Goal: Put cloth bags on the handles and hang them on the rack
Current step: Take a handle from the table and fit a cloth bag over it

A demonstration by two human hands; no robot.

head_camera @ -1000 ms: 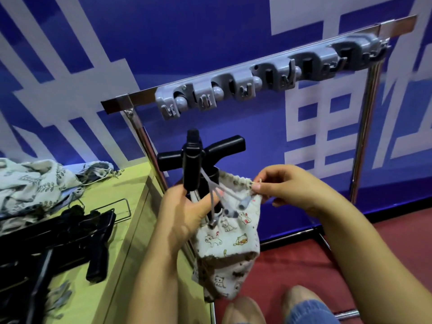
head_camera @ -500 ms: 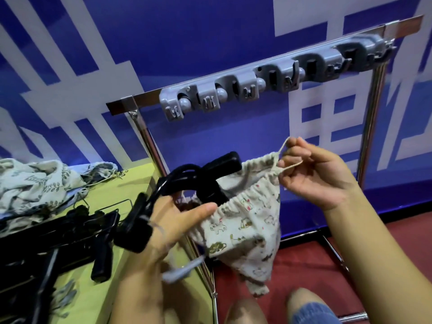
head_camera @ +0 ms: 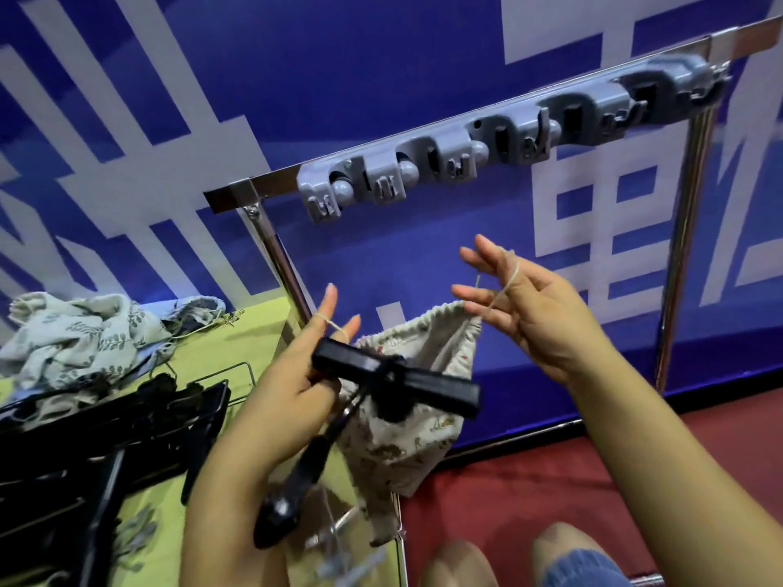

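Bag (head_camera: 406, 417) hangs below the rack (head_camera: 487, 150), partly over the handle (head_camera: 394, 381); nothing hung yet. Left hand (head_camera: 292, 387) grips the handle, right hand (head_camera: 529, 307) stretches the drawstring (head_camera: 504, 286) on spread fingers.

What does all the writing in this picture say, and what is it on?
Blue wall: big white strokes, parts of large characters cut off by the frame; no whole word can be read.
Cloth bag: small printed pictures, no letters that I can make out.
Grey holder strip: no text visible.
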